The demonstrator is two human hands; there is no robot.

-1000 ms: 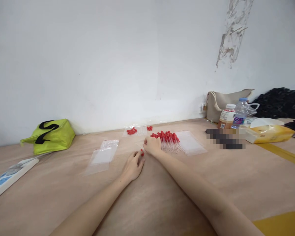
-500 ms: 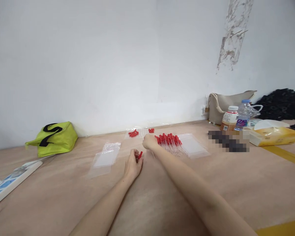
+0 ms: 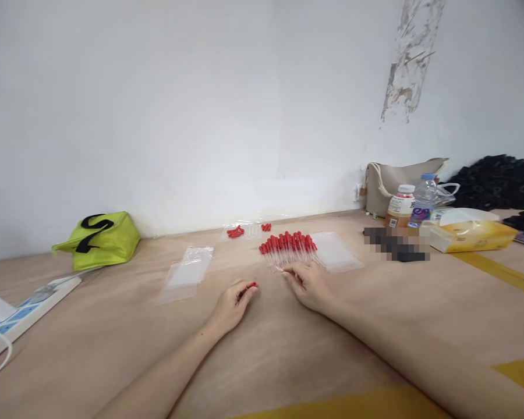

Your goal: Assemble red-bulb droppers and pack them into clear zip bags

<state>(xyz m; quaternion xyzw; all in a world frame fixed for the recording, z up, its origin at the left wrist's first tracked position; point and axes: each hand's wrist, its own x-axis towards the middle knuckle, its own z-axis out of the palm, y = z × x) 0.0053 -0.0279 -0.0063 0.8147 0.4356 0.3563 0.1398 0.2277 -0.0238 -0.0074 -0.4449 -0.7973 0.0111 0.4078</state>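
Note:
My left hand (image 3: 232,304) is closed in a pinch on a small red rubber bulb (image 3: 254,284), most of it hidden by the fingers. To its right, my right hand (image 3: 309,286) pinches a thin clear dropper tube (image 3: 278,268), whose far end points left. Just beyond it lies a row of droppers (image 3: 290,243), red bulbs away from me and clear tubes toward me. Farther back are a loose pile of red bulbs (image 3: 236,232), a smaller cluster of red bulbs (image 3: 266,227) and several clear tubes (image 3: 254,231) between them on clear plastic.
Clear zip bags lie left (image 3: 186,274) and right (image 3: 338,253) of the droppers. A yellow-green pouch (image 3: 107,241) and a power strip (image 3: 39,308) are at left. Bottles (image 3: 400,206), a tissue pack (image 3: 471,233) and a beige bag (image 3: 378,195) stand at right, by the wall.
My right hand has come back from the loose tubes toward me and to the right, now with a tube in its fingers. My left hand has shifted slightly nearer, still holding the red bulb.

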